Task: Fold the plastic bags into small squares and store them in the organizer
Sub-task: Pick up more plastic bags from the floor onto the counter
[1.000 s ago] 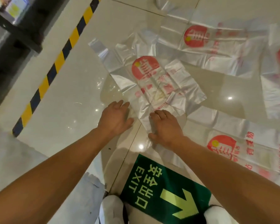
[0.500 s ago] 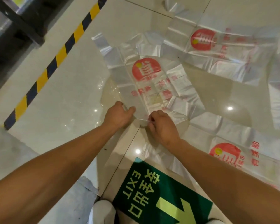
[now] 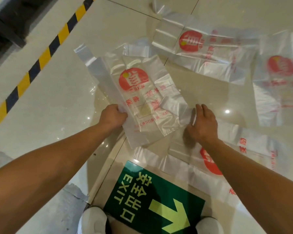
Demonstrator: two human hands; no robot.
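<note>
A clear plastic bag (image 3: 142,92) with a red round logo and red print lies spread on the shiny floor in front of me. My left hand (image 3: 112,116) pinches its left edge. My right hand (image 3: 202,123) is at the bag's right side, fingers on a folded strip of plastic there; whether it grips the strip is unclear. The bag's lower end is lifted a little off the floor. No organizer is in view.
Three more printed bags lie on the floor: one at the back (image 3: 201,53), one at the right edge (image 3: 281,85), one under my right forearm (image 3: 184,164). A green EXIT floor sign (image 3: 152,200) sits by my white shoes. Yellow-black tape (image 3: 46,54) runs along the left.
Both hands were together at the bag's near end; they have moved apart to its left and right sides, and the bag now lies wider and flatter, with its folded right side pulled out.
</note>
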